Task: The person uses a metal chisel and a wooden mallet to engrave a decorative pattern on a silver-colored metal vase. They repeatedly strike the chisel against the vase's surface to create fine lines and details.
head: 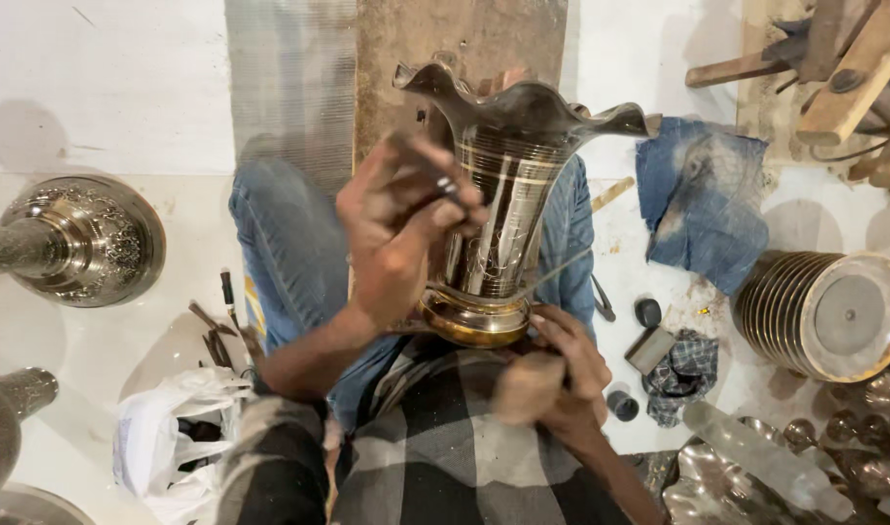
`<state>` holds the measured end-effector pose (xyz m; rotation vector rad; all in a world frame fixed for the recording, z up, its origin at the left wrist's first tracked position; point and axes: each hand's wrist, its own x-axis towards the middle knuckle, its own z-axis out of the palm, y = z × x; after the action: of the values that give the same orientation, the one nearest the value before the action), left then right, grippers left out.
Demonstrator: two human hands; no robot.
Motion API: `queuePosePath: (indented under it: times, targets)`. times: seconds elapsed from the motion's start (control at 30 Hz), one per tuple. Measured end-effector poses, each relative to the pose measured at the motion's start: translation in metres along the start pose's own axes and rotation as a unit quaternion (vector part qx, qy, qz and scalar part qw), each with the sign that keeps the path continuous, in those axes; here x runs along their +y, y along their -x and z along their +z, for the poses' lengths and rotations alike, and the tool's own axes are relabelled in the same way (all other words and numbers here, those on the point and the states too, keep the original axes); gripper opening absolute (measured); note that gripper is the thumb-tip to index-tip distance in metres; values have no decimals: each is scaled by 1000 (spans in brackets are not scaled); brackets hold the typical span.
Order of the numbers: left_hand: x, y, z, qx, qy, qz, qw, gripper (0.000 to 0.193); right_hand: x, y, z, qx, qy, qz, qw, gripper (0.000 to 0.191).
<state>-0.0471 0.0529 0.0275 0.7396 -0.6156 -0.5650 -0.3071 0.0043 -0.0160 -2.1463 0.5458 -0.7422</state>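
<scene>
- The metal vase [503,209] lies tilted across the person's lap, its wavy flared mouth pointing away and its round foot toward the body.
- The left hand [401,219] is closed on a thin dark engraving tool [435,175], whose tip meets the vase's upper body just below the grip.
- The right hand [552,374] is curled at the foot of the vase, just under the base ring; it is blurred, and a thin rod [562,267] rises from it beside the vase wall.
- The vase looks stiff, fairly heavy and polished, so probably slippery; the narrow waist above the foot seems the surest hold, while the thin fluted rim looks easy to bend.
- No package or label shows clearly: a crumpled white plastic bag [178,437] lies well left of the left grip, and a blue cloth [703,199] lies right of the vase mouth.
</scene>
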Motion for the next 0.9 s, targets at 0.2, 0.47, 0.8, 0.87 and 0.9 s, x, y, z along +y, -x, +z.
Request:
queuePosePath:
  times: [0.2, 0.47, 0.8, 0.87, 0.9]
  targets:
    - [-11, 69, 16, 155, 118, -31, 980, 30, 24, -22, 6, 19, 166, -189, 968, 45]
    - [-24, 63, -6, 176, 115, 9, 978, 32, 4, -24, -3, -9, 210, -208, 955, 38]
    - [-20, 41, -16, 16, -22, 13, 1000, 32, 2, -2, -13, -37, 33, -57, 997, 42]
    - [-14, 34, -11, -61, -133, 6, 989, 36, 10, 6, -15, 21, -65, 59, 996, 32]
    - [-13, 26, -10, -102, -193, 8, 976, 38, 13, 11, -13, 75, -82, 127, 986, 30]
